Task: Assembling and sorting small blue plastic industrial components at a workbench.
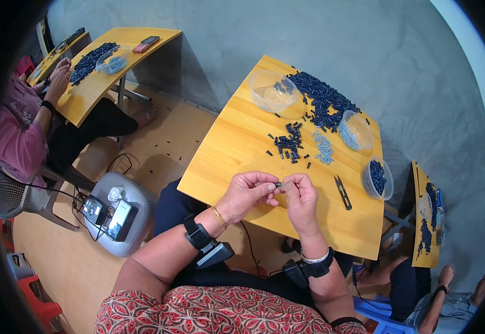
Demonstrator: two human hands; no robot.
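- a person in a red patterned top (214, 312) works at a yellow wooden table (220, 147), both bare hands meeting over its near part.
- the left hand (248, 192) pinches a small dark piece (278, 184) between thumb and forefinger, just above the tabletop.
- the right hand (301, 197) meets it there, thumb and forefinger pressed together at the piece's end; whether they grip something too is too small to make out.
- beyond the hands lies a loose cluster of dark pieces (290, 143), with light blue pieces (323, 147) scattered to its right and a large dark heap (323, 100) behind.
- three clear tubs stand around them: a far-left tub (258, 96), a tub of light blue pieces (369, 146) and a tub of dark pieces (388, 181).
- black snips (342, 192) lie near the right hand.
- at left, a co-worker in a pink top (25, 147) sits at another table (156, 38).
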